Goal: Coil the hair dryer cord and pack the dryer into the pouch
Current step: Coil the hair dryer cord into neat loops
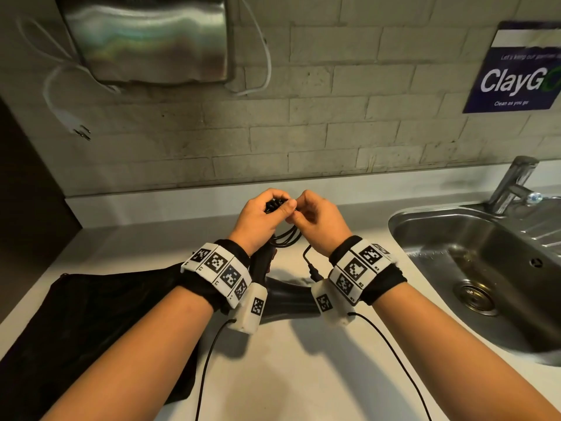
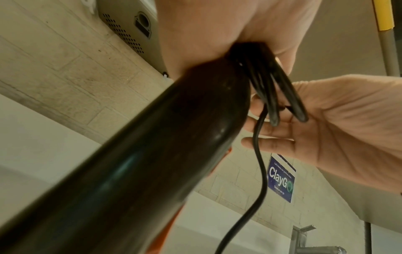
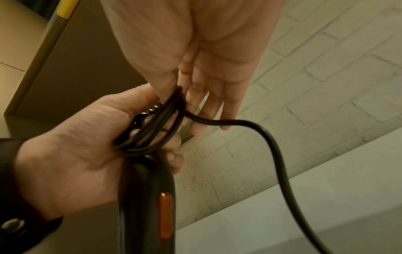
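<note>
The black hair dryer (image 1: 288,296) hangs handle-up between my wrists, just above the counter. My left hand (image 1: 261,217) grips the top of its handle (image 2: 152,154) together with several loops of the black cord (image 2: 280,96). My right hand (image 1: 321,220) meets it and pinches the cord (image 3: 191,116) at the bundle (image 3: 156,127) between thumb and fingers. The loose tail (image 3: 272,146) drops to the plug (image 1: 314,272), which dangles under my right wrist. An orange switch (image 3: 165,218) shows on the handle. The black pouch (image 1: 91,314) lies flat on the counter under my left forearm.
A steel sink (image 1: 394,220) with a tap (image 1: 513,183) is set into the counter (image 1: 288,375) on the right. On the brick wall hang a steel box (image 1: 145,38) with a dangling white plug (image 1: 76,126) and a blue sign (image 1: 516,71).
</note>
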{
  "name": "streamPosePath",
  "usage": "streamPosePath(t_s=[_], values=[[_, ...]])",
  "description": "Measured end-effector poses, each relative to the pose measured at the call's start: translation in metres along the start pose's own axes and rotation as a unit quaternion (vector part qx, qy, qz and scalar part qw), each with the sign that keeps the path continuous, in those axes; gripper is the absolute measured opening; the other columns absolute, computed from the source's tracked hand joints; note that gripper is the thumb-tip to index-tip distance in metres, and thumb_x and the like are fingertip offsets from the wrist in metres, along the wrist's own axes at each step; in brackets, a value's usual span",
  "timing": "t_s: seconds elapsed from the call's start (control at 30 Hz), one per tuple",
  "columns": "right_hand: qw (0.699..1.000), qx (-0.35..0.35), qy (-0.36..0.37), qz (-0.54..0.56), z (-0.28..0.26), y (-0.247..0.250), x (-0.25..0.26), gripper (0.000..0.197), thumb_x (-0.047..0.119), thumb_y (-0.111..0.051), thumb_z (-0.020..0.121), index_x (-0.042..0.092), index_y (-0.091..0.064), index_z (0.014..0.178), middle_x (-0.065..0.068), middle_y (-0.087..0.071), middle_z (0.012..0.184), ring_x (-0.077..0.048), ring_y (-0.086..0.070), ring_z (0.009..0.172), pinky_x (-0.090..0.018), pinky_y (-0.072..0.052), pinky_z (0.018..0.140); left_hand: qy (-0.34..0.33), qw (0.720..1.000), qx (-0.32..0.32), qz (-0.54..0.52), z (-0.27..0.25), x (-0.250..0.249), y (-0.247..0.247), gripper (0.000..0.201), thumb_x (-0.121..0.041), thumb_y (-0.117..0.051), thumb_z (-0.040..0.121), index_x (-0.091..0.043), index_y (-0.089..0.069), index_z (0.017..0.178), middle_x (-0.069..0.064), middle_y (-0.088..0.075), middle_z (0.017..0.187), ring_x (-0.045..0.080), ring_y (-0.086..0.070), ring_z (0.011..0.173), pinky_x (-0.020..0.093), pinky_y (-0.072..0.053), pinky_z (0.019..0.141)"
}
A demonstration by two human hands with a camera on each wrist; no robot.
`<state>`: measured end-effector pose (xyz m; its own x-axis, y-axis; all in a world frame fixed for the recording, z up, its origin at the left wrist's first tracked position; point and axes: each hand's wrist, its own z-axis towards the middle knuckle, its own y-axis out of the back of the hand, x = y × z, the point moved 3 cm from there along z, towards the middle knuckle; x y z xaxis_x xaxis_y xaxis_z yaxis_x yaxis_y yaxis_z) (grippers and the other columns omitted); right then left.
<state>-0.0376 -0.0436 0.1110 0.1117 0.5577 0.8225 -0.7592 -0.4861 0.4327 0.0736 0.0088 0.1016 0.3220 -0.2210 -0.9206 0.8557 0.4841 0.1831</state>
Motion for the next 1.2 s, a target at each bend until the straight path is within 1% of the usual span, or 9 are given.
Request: streamPosePath(t_s=[0.17,0.27,0.33,0.43,0.5,0.63,0.77,0.93,1.2], values=[[1.0,-0.005,0.007,-0.018,-0.001,-0.001,-0.002,0.021,0.013,-0.056,0.086,0.021,-0.044,0.071,-0.022,-0.067,0.085,-0.033,-0.062,0.076,-0.04,-0.052,0.071,0.01,1.0,-0.007,0.01,0.001,0.001,0.0,0.016,-0.014,-0.062,0.084,-0.029,-0.058,0.079,-0.008,-0.059,0.078,0.004,-0.054,0.074,0.015,-0.041,0.068],[0.999,0.038,-0.001,-0.019,-0.002,-0.001,-0.01,0.019,0.013,-0.055,0.087,0.025,-0.044,0.078,-0.01,-0.063,0.089,-0.017,-0.057,0.071,-0.026,-0.048,0.064,0.013,1.0,-0.014,0.016,0.002,0.003,0.0,0.014,-0.011,-0.062,0.083,-0.025,-0.061,0.081,-0.009,-0.06,0.08,0.004,-0.056,0.078,0.014,-0.043,0.071],[0.997,0.072,-0.024,-0.004,-0.007,-0.002,-0.014,0.007,0.011,-0.05,0.089,0.017,-0.048,0.091,0.001,-0.058,0.086,-0.013,-0.054,0.073,-0.028,-0.047,0.069,0.016,1.0,-0.015,0.017,0.002,0.004,0.0,0.01,-0.01,-0.062,0.083,-0.019,-0.062,0.087,-0.01,-0.06,0.081,0.001,-0.056,0.076,0.01,-0.043,0.07],[0.99,0.091,-0.065,0.085,-0.014,-0.001,-0.016,0.027,0.007,-0.045,0.08,0.006,-0.056,0.104,0.01,-0.056,0.079,0.005,-0.053,0.07,-0.009,-0.041,0.068,0.014,1.0,-0.007,0.016,0.003,0.005,0.001,0.015,-0.007,-0.062,0.083,-0.016,-0.064,0.096,-0.011,-0.062,0.085,-0.003,-0.057,0.076,0.004,-0.045,0.071],[0.987,0.1,-0.082,0.094,-0.014,0.001,-0.015,0.025,-0.002,-0.042,0.079,0.002,-0.059,0.097,0.008,-0.055,0.072,0.01,-0.053,0.061,-0.003,-0.037,0.06,0.01,1.0,-0.001,0.023,0.002,0.004,0.001,0.017,-0.007,-0.062,0.083,-0.014,-0.065,0.098,-0.011,-0.062,0.087,-0.004,-0.058,0.079,0.001,-0.044,0.073],[0.988,0.121,-0.095,-0.026,-0.007,0.004,-0.024,0.019,0.003,-0.039,0.092,0.003,-0.055,0.081,-0.004,-0.047,0.065,-0.013,-0.043,0.062,-0.024,-0.035,0.061,0.014,0.999,0.021,0.048,-0.001,0.0,0.002,0.009,-0.01,-0.061,0.084,-0.019,-0.062,0.088,-0.011,-0.06,0.08,-0.002,-0.055,0.073,0.005,-0.042,0.067],[0.984,0.106,-0.064,-0.125,-0.001,0.005,-0.025,0.026,0.016,-0.043,0.094,-0.003,-0.056,0.083,-0.001,-0.043,0.058,-0.012,-0.039,0.053,-0.025,-0.034,0.055,0.023,0.998,0.031,0.04,-0.002,-0.002,0.002,0.015,-0.013,-0.062,0.084,-0.026,-0.06,0.079,-0.01,-0.057,0.07,-0.004,-0.052,0.057,0.009,-0.038,0.058],[0.98,0.062,-0.004,-0.187,0.012,0.016,-0.008,0.021,0.013,-0.048,0.091,0.001,-0.064,0.094,-0.016,-0.064,0.083,-0.018,-0.051,0.076,-0.02,-0.033,0.065,0.052,0.998,0.021,0.022,-0.001,-0.002,0.001,0.01,-0.021,-0.065,0.082,-0.026,-0.063,0.073,-0.016,-0.053,0.042,0.0,-0.041,0.04,0.013,-0.035,0.045],[0.96,0.008,0.04,-0.277,0.018,0.02,0.005,0.022,0.015,-0.047,0.091,0.003,-0.064,0.096,-0.018,-0.066,0.099,-0.029,-0.06,0.09,-0.031,-0.045,0.075,0.025,0.991,0.043,0.122,0.0,-0.005,0.002,0.006,-0.023,-0.064,0.083,-0.021,-0.061,0.089,-0.013,-0.054,0.07,0.002,-0.049,0.063,0.018,-0.04,0.058]])
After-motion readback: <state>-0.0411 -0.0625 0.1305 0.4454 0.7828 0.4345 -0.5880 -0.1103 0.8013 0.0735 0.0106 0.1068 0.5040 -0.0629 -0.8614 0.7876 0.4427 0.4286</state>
